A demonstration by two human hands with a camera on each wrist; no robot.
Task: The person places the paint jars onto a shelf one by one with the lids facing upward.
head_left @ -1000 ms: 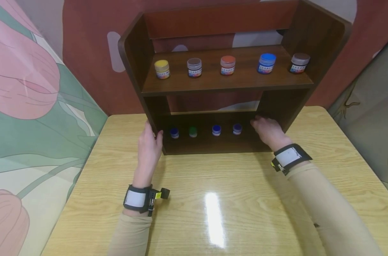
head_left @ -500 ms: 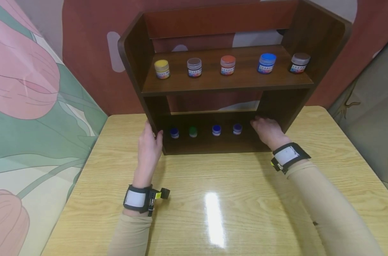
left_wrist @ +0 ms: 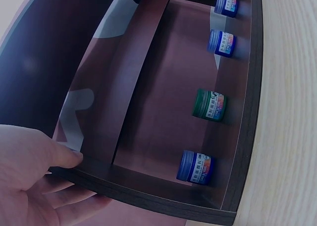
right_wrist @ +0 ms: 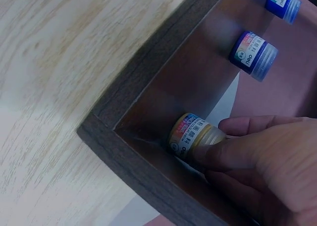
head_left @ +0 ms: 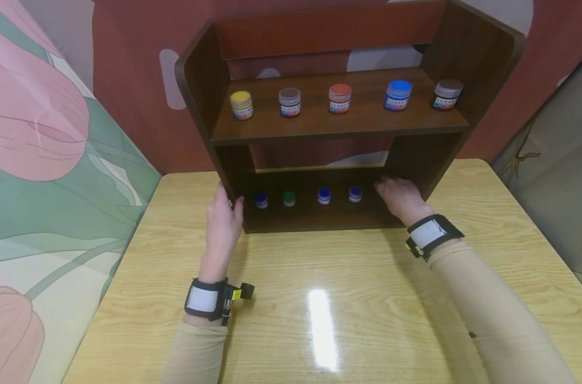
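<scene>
In the head view my left hand (head_left: 222,221) is at the left side panel of a dark brown wooden shelf (head_left: 339,133). The left wrist view has its thumb on the panel's inner face and its fingers outside, gripping the edge. My right hand (head_left: 400,200) reaches into the lower tier's right end. There it pinches a yellowish paint jar (right_wrist: 187,133) by its clear lid, close to the right panel; the head view hides this jar. Along the same tier stand a blue jar (head_left: 261,200), a green jar (head_left: 289,198) and two more blue-purple jars (head_left: 324,196).
Across the upper tier stand yellow (head_left: 242,105), dark brown (head_left: 290,102), red (head_left: 340,99), blue (head_left: 398,96) and another dark (head_left: 447,95) paint jar. The shelf rests on a light wood table (head_left: 281,298), backed by a patterned wall (head_left: 128,96).
</scene>
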